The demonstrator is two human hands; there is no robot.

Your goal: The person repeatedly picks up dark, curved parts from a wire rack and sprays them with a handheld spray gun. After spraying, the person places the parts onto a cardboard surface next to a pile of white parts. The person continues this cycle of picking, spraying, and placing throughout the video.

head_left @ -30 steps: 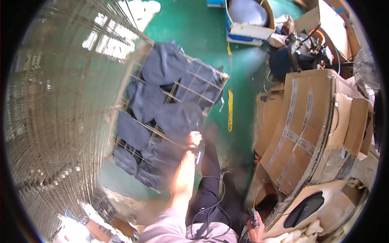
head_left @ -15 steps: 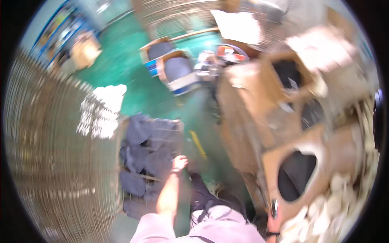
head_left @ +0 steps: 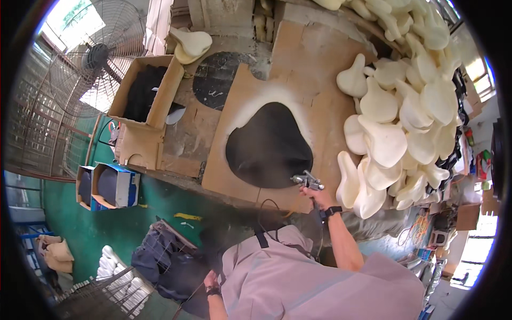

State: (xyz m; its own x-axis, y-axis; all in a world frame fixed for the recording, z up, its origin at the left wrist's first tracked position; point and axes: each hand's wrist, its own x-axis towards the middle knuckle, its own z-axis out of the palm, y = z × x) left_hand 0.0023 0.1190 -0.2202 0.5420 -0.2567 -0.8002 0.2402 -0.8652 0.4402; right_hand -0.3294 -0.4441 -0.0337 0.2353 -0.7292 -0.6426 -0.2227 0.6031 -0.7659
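Observation:
My right hand is closed around a metal spray gun, held over the lower right edge of a rounded black sheet. That sheet lies on cardboard, with pale overspray on the board around it. Low in the picture, my left hand is curled beside a wire rack draped with dark fabric pieces. What its fingers grip is hidden. A hose hangs beneath the gun.
Cream saddle-shaped foam pads are heaped right of the cardboard. An open box of black pieces stands to the left, near a large fan. Boxes of dark pads and white rolls are on the green floor side.
My view has swung from the rack toward the workbench. My right hand with the spray gun now shows over the black sheet. The left hand remains beside the rack.

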